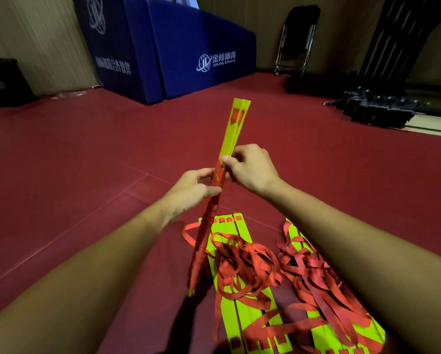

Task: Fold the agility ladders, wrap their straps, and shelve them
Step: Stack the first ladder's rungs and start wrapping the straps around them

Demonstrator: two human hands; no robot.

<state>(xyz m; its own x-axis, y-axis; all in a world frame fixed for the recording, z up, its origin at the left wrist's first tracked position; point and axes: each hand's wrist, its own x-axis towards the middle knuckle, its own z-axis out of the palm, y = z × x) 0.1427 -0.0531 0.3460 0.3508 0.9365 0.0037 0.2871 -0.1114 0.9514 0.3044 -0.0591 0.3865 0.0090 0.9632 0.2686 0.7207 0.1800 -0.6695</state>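
I hold a folded bundle of yellow ladder rungs [233,131] upright and slanted over the red floor. Red strap is wound round its lower half [204,241]; the top half is bare yellow. My left hand [193,190] grips the bundle at the upper end of the wrapping. Just above it, my right hand [250,169] pinches the red strap against the rungs. Below my arms, two more ladders lie flat on the floor: one in the middle [239,302] and one to the right [324,325], both covered by loose tangled red straps.
Blue padded gym mats [168,52] stand against the back wall. A folded black chair [296,42] leans at the back right, with dark metal equipment [377,108] on the floor beside it. A dark object [7,83] sits at far left.
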